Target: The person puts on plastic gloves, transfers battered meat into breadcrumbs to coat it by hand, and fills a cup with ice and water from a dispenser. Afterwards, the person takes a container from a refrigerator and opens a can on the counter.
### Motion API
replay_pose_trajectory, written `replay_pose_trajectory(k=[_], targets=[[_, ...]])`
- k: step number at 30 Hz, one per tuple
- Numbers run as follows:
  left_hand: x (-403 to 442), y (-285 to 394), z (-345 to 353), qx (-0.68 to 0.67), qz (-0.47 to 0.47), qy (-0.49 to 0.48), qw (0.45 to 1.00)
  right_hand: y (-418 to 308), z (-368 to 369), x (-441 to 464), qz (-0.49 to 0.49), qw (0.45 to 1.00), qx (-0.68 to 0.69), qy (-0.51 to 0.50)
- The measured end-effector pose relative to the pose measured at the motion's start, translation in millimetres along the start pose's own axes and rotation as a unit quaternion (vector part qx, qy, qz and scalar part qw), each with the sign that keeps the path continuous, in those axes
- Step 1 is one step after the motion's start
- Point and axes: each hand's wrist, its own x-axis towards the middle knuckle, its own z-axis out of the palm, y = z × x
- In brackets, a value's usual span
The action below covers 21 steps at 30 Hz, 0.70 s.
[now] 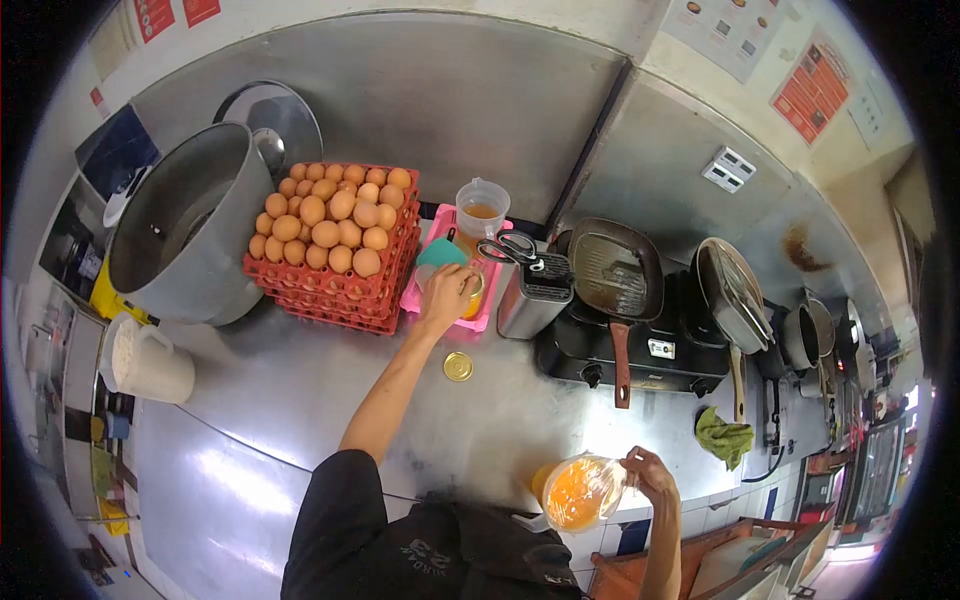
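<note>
My left hand reaches into the pink tray, its fingers closed round the top of a small jar with yellow-orange contents. A teal-green item and a clear measuring jug part-filled with amber liquid are beside it in the tray. By the counter's front edge, my right hand grips the rim of a clear jug holding orange liquid, with cling film over its mouth. Whether the fingers hold only the film or the rim too is hard to see. A round gold lid lies on the counter.
Stacked red trays of brown eggs stand left of the pink tray, near a big grey pot. On the right are a metal holder with scissors, a black stove with a square pan, and a green cloth.
</note>
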Motion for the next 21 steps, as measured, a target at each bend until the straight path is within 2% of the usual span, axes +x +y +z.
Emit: replay_pose_trajectory(k=[1, 2, 3, 4, 5, 7, 10, 13, 15, 16, 18, 19, 21], targets=[[-0.1, -0.6, -0.8, 0.000, 0.004, -0.001, 1.000, -0.5, -3.1, -0.3, -0.048, 0.997, -0.057, 0.008], [-1.3, -1.1, -2.4, 0.004, -0.001, 0.009, 1.000, 2.4, -1.2, -1.9, -0.051, 0.997, -0.056, 0.008], [-3.9, -3.0, -3.7, 0.009, -0.009, 0.021, 1.000, 5.5, 6.0, -5.6, -0.145, 0.958, -0.238, 0.070], [-6.4, -3.4, -5.3, 0.012, -0.011, 0.026, 1.000, 5.5, 17.8, -9.1, -0.233, 0.872, -0.411, 0.127], [-9.6, -2.8, -6.0, 0.012, -0.023, 0.007, 1.000, -2.7, 46.3, -25.8, -0.267, 0.810, -0.483, 0.197], [-12.1, -3.9, -4.7, 0.013, -0.035, -0.010, 0.999, 4.4, 65.5, -36.4, -0.321, 0.777, -0.496, 0.216], [-14.9, -4.4, 2.8, -0.004, -0.020, 0.011, 1.000, 2.5, 85.9, -66.3, -0.337, 0.797, -0.461, 0.195], [-15.2, -3.3, 2.4, -0.048, -0.121, 0.030, 0.991, -0.1, 101.2, -92.5, -0.335, 0.799, -0.444, 0.230], [-19.8, -1.6, 0.1, -0.092, -0.231, 0.089, 0.964, 2.3, 107.8, -105.2, -0.327, 0.810, -0.432, 0.225], [-23.3, -0.3, 0.8, -0.092, -0.231, 0.089, 0.964, 9.1, 108.5, -108.8, -0.283, 0.836, -0.418, 0.215], [-32.6, -0.5, 3.7, -0.116, -0.263, 0.204, 0.936, 10.1, 125.3, -115.9, -0.218, 0.883, -0.371, 0.187], [-37.2, -2.6, 5.9, -0.117, -0.263, 0.202, 0.936, 22.5, 126.0, -106.4, -0.249, 0.867, -0.400, 0.165], [-43.4, -8.4, 14.4, -0.171, -0.322, 0.235, 0.901, 17.0, 152.3, -107.2, -0.226, 0.903, -0.341, 0.128]])
